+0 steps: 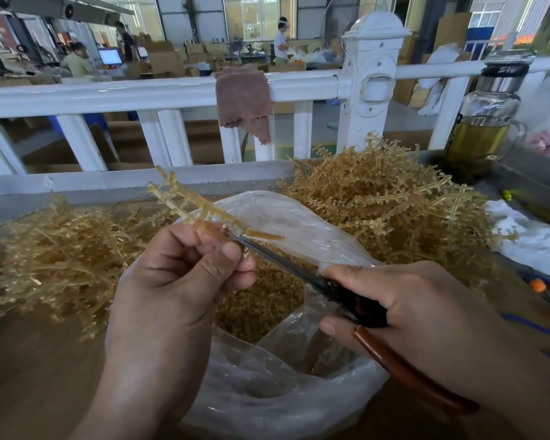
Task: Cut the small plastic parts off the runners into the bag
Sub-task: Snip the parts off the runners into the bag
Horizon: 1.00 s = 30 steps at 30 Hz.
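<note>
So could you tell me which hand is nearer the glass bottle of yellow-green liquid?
Right. The right hand is below-left of the glass bottle; the left hand is much farther left.

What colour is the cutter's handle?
The handle is reddish brown, best seen in the head view, held in the right hand.

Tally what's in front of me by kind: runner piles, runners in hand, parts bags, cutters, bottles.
Runner piles: 2
Held runner: 1
Bag of cut parts: 1
Cutters: 1
Glass bottle: 1
Total: 6
</note>
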### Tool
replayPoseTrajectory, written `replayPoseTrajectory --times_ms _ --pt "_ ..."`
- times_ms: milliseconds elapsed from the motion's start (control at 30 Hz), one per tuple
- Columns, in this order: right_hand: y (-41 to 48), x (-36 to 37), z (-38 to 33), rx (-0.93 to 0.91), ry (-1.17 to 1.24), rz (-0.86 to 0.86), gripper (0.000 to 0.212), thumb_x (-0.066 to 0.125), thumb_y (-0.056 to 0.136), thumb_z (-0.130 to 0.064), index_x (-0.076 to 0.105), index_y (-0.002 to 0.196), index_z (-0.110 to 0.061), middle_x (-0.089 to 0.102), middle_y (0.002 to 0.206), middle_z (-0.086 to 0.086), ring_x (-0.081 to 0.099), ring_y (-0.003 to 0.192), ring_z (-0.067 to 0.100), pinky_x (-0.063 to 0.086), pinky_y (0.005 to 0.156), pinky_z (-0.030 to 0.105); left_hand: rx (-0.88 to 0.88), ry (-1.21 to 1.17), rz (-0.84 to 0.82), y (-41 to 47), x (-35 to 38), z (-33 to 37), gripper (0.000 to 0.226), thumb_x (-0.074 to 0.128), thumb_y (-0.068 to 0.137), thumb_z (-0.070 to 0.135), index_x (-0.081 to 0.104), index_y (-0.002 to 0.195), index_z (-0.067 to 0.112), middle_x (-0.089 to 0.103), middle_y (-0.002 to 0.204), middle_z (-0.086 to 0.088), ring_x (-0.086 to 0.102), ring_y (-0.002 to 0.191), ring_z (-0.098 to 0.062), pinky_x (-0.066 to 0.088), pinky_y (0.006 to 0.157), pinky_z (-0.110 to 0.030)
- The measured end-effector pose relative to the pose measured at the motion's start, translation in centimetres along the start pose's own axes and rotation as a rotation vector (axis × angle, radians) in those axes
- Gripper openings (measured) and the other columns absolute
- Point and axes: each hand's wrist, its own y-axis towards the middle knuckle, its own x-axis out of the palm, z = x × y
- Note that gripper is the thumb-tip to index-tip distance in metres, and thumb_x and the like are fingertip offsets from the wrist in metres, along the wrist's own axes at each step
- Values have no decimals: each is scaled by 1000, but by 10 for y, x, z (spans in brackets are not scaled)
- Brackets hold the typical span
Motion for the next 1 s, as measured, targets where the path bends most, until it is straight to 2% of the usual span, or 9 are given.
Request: replayPoseTrajectory --times_ms 67,133,200,300,533,633,767,900,1000 --pt "0 0 0 -8 11 16 62 46 76 -72 47 128 -39 73 91 -17 67 81 -2 55 69 25 3 9 -5 0 0 0 17 74 70 13 67 68 29 66 73 1 71 67 -18 57 62 -22" --pt "0 0 -1 -13 9 32 65 45 76 -72 39 133 -40 73 93 -17 67 82 -2 56 69 26 0 2 -4 -1 0 0 19 72 71 11 67 68 29 66 73 1 71 67 -18 57 62 -21" --pt "-1 0 -2 -16 0 33 66 44 76 -72 31 133 -43 73 92 -17 67 82 -2 56 69 26 -4 -8 2 -1 1 1 16 74 68 14 67 68 28 65 72 0 71 67 -17 57 61 -21" --pt "0 1 -3 -17 -4 26 65 43 75 -72 30 132 -43 73 93 -14 68 84 2 58 70 29 -11 -4 1 -1 0 2 11 76 66 18 68 69 26 66 72 -2 71 67 -17 57 61 -21" --pt "-1 0 -3 -4 6 0 58 43 76 -70 54 124 -39 72 86 -16 67 76 0 55 64 27 -16 -4 -16 0 1 2 20 80 69 10 69 66 27 66 70 3 71 67 -16 57 62 -21" --pt "-1 0 -3 10 33 -11 60 44 76 -72 48 126 -40 72 91 -15 68 81 2 55 67 28 -16 -5 -22 -1 1 3 20 84 64 13 69 66 27 66 71 3 71 67 -17 57 62 -21" --pt "0 0 1 3 58 -64 57 46 77 -74 53 123 -41 73 92 -12 69 81 4 54 66 29 -17 8 -20 -1 0 3 11 79 63 22 70 69 26 67 73 0 71 67 -17 57 61 -21" --pt "1 1 2 3 55 -66 58 44 75 -75 44 125 -46 73 97 -11 69 86 6 56 71 30 -9 13 -34 -1 -2 2 11 77 65 20 70 72 25 68 75 -3 71 67 -17 57 61 -22" --pt "1 1 3 -2 56 -68 59 44 75 -76 43 126 -47 73 97 -12 69 85 5 56 69 30 -4 18 -44 0 -2 1 10 75 67 17 71 71 26 68 73 -2 71 67 -16 57 61 -21"
